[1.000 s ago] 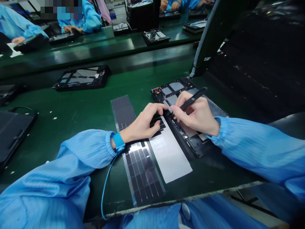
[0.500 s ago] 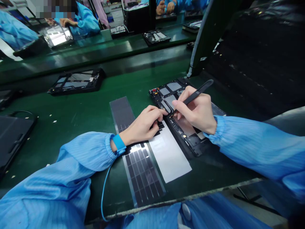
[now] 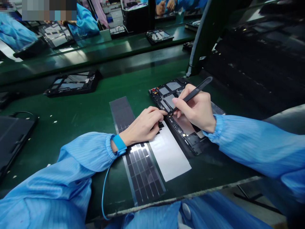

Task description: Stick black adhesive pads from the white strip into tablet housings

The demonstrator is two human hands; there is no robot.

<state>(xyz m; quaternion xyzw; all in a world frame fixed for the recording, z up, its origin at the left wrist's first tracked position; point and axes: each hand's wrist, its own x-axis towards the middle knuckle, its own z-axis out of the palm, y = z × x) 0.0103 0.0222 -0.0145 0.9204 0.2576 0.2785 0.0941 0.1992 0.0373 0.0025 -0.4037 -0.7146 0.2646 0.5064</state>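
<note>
In my right hand is a pair of black tweezers, held like a pen with the tips down at the inner edge of an opened tablet. Circuit parts and grey panels show inside the tablet. My left hand has its index fingertip on the tablet's left edge, close to the tweezer tips. Its thumb is bent and apart from that finger, and I see nothing held. Under this hand lie a white backing sheet with small black pieces and a clear sheet of black rectangular stickers.
A blue wrist strap trails a cord to the table edge. Another opened tablet lies behind on the left. A dark flat case sits at far left. Black stacked items stand at right. Co-workers sit opposite.
The tweezer tips have shifted slightly toward my left fingertip. The opened tablet at the back left has slid a little to the left. My left hand has barely moved.
</note>
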